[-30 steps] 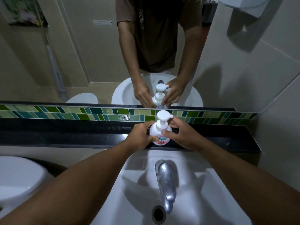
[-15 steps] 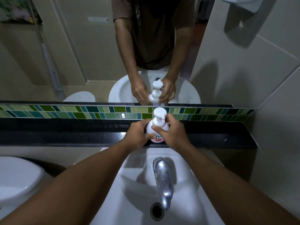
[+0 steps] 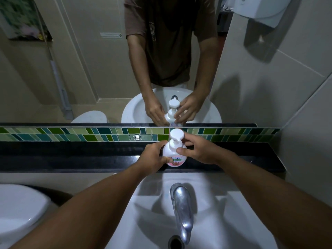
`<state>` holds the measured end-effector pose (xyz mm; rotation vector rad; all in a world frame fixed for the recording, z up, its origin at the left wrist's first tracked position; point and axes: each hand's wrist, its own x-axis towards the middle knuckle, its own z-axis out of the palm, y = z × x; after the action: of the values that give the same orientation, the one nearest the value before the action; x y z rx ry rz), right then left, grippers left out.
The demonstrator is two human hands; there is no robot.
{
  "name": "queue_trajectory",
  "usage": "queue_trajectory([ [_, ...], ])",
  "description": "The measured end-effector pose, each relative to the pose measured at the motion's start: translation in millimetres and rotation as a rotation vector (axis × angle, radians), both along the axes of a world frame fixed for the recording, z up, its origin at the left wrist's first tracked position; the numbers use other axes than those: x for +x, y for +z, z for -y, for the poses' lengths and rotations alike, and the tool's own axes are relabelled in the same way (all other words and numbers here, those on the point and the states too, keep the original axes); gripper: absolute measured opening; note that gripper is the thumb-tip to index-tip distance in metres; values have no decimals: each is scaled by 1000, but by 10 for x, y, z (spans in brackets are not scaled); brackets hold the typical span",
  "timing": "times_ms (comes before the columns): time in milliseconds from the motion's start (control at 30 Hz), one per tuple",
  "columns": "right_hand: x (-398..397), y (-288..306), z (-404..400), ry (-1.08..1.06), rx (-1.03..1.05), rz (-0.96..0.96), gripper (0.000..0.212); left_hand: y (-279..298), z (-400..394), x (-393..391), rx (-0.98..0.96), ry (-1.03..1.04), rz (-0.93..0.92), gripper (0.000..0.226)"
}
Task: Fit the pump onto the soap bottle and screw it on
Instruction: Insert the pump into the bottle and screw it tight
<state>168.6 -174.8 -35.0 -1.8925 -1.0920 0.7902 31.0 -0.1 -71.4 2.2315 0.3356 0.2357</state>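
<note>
While the soap bottle (image 3: 174,155) stands upright on the black tabletop (image 3: 89,159) behind the sink (image 3: 224,203), your left hand (image 3: 152,157) is closed around its round body and your right hand (image 3: 199,150) pinches the collar under the pump (image 3: 177,136). I judge the bottle is light, smooth plastic and maybe slippery if wet, so hold the body firmly. Turn at the collar, not the pump head, because the head probably spins freely.

Glossy plastic bottle (image 3: 175,152) — shiny metal tap (image 3: 181,209) (chrome-like).
</note>
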Motion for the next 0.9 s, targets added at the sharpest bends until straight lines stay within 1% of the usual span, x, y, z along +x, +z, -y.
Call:
queue_trajectory([
  [67, 9, -49, -27, -13, -21, 132, 46, -3, 0, -1, 2, -2, 0, 59],
  [133, 2, -118, -30, -39, -31, 198, 41, -10, 2, -2, -1, -1, 4, 59],
  [200, -27, -170, -37, -65, -2, 207, 39, -20, 3, -2, -4, 2, 3, 58],
  [267, -98, -228, -56, -109, 56, 254, 41, -28, 2, -1, -10, 5, 0, 57],
  [367, -226, -333, -100, -210, 114, 353, 53, -41, -10, 7, -2, 7, -8, 55],
  [433, -298, -368, -117, -279, 140, 386, 52, -44, -9, 4, 7, 3, 2, 55],
  [633, -411, -381, -143, -405, 180, 405, 53, -28, 11, 6, 19, 18, -1, 54],
  [800, -584, -398, -215, -558, 165, 438, 39, -6, -1, 21, 34, 8, -24, 50],
  [833, -602, -375, -210, -568, 159, 419, 40, 3, -8, 21, 38, 2, -29, 50],
  [867, -596, -322, -188, -555, 157, 365, 46, 10, -15, 21, 44, -4, -31, 51],
  [900, -561, -251, -145, -512, 165, 288, 58, 13, -20, 22, 49, -11, -31, 53],
])
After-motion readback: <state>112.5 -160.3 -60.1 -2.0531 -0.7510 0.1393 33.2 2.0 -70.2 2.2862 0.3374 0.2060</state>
